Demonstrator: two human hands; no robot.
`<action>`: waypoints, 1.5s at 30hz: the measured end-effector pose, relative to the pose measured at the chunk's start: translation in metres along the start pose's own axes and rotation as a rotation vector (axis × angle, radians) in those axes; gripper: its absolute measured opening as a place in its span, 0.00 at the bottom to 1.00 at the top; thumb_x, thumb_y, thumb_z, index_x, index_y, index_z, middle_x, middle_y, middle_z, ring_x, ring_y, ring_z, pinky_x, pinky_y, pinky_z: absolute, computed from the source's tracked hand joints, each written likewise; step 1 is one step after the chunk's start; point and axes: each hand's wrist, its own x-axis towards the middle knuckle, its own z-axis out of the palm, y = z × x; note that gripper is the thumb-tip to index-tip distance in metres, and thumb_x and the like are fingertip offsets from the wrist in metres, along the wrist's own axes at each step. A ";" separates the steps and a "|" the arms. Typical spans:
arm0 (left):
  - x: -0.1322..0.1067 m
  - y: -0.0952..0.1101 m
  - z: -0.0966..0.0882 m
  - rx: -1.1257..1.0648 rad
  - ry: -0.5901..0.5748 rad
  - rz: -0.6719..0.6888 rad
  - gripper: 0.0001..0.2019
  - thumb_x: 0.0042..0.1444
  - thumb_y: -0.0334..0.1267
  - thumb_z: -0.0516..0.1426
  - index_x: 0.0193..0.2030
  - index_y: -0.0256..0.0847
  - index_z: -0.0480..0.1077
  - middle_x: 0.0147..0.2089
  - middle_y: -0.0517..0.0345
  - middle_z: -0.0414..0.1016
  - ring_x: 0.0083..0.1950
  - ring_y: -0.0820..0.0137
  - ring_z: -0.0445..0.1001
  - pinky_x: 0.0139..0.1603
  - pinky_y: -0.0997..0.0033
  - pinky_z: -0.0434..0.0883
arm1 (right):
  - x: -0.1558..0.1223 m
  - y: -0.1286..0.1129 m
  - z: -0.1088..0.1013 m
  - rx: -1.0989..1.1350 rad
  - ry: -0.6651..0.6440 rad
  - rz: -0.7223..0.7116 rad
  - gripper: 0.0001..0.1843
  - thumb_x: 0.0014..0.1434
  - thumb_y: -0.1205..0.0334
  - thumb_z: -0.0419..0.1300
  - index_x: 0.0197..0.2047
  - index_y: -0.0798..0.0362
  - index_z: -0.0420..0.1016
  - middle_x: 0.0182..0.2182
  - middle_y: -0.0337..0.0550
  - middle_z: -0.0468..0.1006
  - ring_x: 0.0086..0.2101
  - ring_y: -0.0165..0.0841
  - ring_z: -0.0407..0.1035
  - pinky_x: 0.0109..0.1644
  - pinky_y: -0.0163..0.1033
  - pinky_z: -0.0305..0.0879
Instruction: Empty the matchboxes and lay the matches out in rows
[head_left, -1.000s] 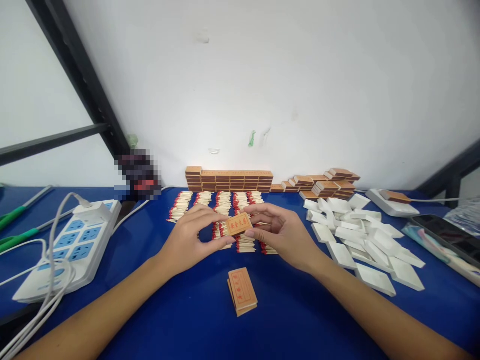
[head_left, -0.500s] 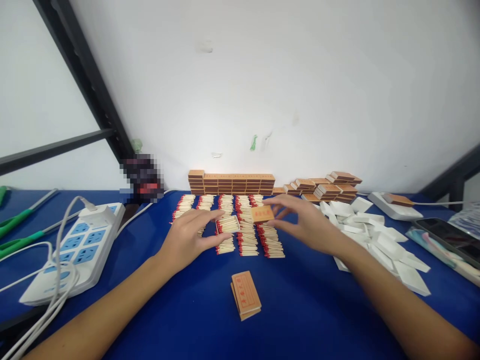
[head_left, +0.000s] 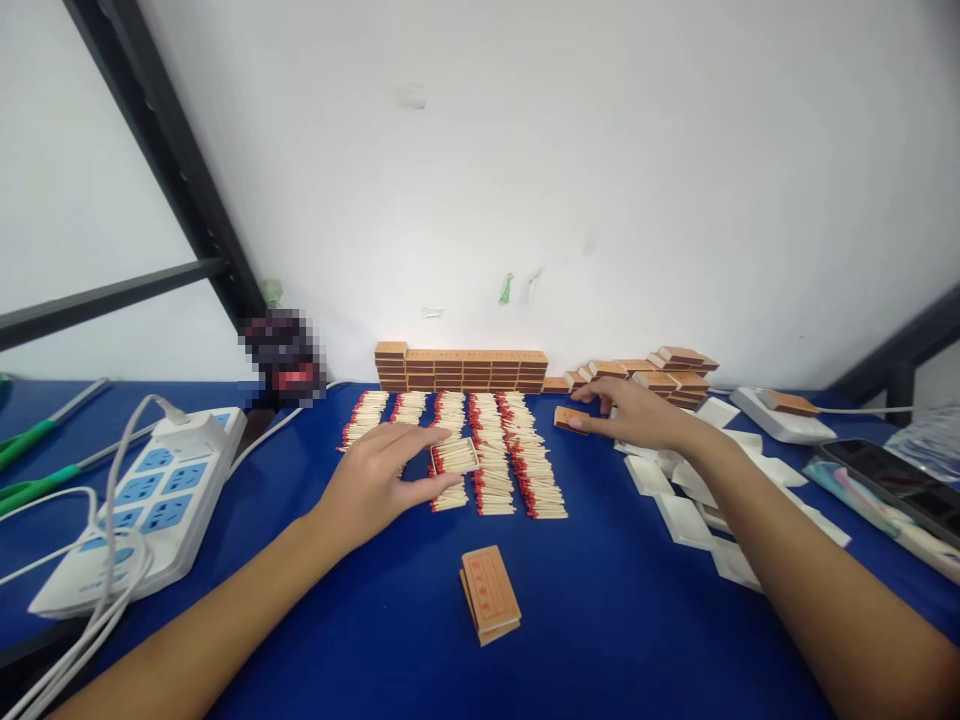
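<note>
Thumb and fingers of my left hand (head_left: 386, 470) pinch a small white matchbox tray (head_left: 455, 458) filled with matches, above the rows of loose matches. To the right of those rows, my right hand (head_left: 634, 412) grips an orange matchbox (head_left: 571, 419) low over the blue table; whether it touches the surface I cannot tell. Red-headed matches (head_left: 536, 470) lie in several rows between and beyond the hands. Closer to me rest two orange matchbox covers (head_left: 491, 595), one on the other.
A neat stack of matchboxes (head_left: 461, 370) lines the wall. Looser matchboxes (head_left: 675, 380) are piled behind my right hand. White trays (head_left: 686, 520) lie heaped under my right forearm. A power strip (head_left: 161, 500) with cables sits left; a phone (head_left: 900, 490) lies right.
My right hand has moved right and away from the tray, carrying the orange matchbox past the match rows. My left hand stays in place with the filled tray.
</note>
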 end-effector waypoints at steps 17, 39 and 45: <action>0.007 0.007 -0.008 -0.138 -0.108 -0.048 0.19 0.58 0.43 0.71 0.54 0.43 0.78 0.37 0.59 0.84 0.35 0.68 0.81 0.39 0.67 0.77 | 0.069 -0.016 0.014 -0.588 -0.073 -0.007 0.19 0.67 0.55 0.64 0.57 0.58 0.78 0.51 0.63 0.77 0.54 0.53 0.71 0.54 0.49 0.69; 0.020 0.005 -0.059 -0.346 -0.903 -0.502 0.17 0.43 0.44 0.75 0.40 0.45 0.83 0.26 0.66 0.74 0.25 0.73 0.70 0.22 0.75 0.59 | 0.070 -0.018 -0.001 -0.529 -0.131 0.000 0.19 0.65 0.51 0.63 0.49 0.57 0.81 0.52 0.64 0.76 0.55 0.57 0.67 0.55 0.54 0.68; 0.021 0.006 -0.051 -0.341 -0.704 -0.377 0.11 0.55 0.47 0.69 0.40 0.45 0.83 0.31 0.62 0.79 0.26 0.73 0.71 0.24 0.75 0.63 | 0.044 -0.036 -0.051 -0.431 0.011 0.084 0.16 0.65 0.49 0.64 0.47 0.53 0.79 0.48 0.60 0.80 0.51 0.56 0.71 0.48 0.52 0.69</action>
